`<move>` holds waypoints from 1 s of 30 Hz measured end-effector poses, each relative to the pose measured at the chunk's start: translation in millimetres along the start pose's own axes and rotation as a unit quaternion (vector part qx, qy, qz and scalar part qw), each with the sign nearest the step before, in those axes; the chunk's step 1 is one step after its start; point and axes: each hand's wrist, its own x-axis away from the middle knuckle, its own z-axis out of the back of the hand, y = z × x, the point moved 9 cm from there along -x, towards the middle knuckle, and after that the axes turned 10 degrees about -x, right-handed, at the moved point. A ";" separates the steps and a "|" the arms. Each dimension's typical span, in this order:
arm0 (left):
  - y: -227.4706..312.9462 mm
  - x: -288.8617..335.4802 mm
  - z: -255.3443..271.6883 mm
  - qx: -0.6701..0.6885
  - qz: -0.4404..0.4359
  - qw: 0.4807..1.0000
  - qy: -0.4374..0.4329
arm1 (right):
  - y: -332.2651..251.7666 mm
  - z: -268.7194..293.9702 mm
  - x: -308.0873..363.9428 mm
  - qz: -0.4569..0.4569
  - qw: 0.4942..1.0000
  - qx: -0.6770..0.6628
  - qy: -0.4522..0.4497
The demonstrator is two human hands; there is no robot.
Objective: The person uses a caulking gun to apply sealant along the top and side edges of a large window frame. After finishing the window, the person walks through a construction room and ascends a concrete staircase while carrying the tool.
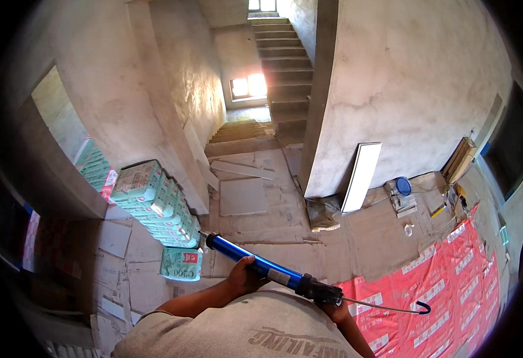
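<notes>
A caulking gun (pixel 279 272) with a shiny blue barrel lies slantwise in front of my body, its nozzle end up to the left. My left hand (pixel 246 277) is wrapped round the middle of the barrel. At the black handle end, my right hand (pixel 335 311) is closed on the gun, its fingers partly hidden beneath it. From that end a thin metal rod (pixel 383 306) with a hooked tip sticks out to the right.
Stacked green bags (pixel 157 200) stand at the left, with one green bag (pixel 181 264) before them. A white panel (pixel 361 177) leans on the right wall near a blue-lidded bucket (pixel 403 186). Red printed sheeting (pixel 434 292) covers the floor at right. Stairs (pixel 282 59) rise behind.
</notes>
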 end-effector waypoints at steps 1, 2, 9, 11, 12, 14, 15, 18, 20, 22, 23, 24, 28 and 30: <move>-2.1 -0.6 1.5 0.001 0.005 1.000 0.000 | 1.3 0.5 2.3 -0.002 1.000 0.010 0.000; -4.2 -1.8 3.7 0.002 0.009 1.000 0.001 | 2.7 0.4 4.5 -0.005 1.000 0.021 0.000; -9.5 -5.6 -6.4 -0.013 0.015 1.000 -0.003 | -8.9 5.4 14.4 0.025 0.999 -0.005 0.028; -10.8 -8.4 -6.7 -0.012 0.023 1.000 -0.013 | -7.2 5.8 15.7 -0.003 0.998 -0.047 0.039; -11.3 -9.6 -7.7 -0.011 0.026 0.999 -0.019 | -6.7 6.8 16.9 0.003 0.999 -0.035 0.041; -11.7 -9.8 -10.5 -0.012 0.024 0.999 -0.024 | -3.9 8.9 19.9 0.015 0.999 -0.012 0.043; -11.6 -8.8 -10.5 -0.013 0.023 0.999 -0.024 | -6.3 7.5 18.8 0.019 0.999 0.003 0.035; -14.1 -9.9 -6.4 -0.005 0.024 1.000 -0.019 | -12.9 5.4 16.1 0.031 0.999 0.019 0.026; -14.2 -9.3 -6.1 -0.011 0.022 1.000 -0.017 | -11.1 5.8 19.4 0.038 0.998 -0.010 0.038; -14.7 -8.3 -8.4 -0.016 0.023 0.999 -0.015 | -3.0 8.1 22.4 0.063 0.997 0.031 0.036; -15.0 -6.9 -10.3 -0.019 0.025 0.999 -0.013 | -1.6 8.9 23.5 0.075 0.995 0.052 0.034; -15.3 -5.0 -10.5 -0.022 0.026 0.999 -0.009 | -1.9 8.5 23.0 0.065 0.996 0.041 0.034; -15.9 -3.6 -6.6 -0.019 0.014 1.000 -0.007 | -0.2 9.0 21.3 0.015 0.999 -0.002 0.030; -17.5 -3.1 -4.2 -0.009 0.016 1.000 -0.011 | 1.8 9.4 21.5 0.004 1.000 -0.012 0.028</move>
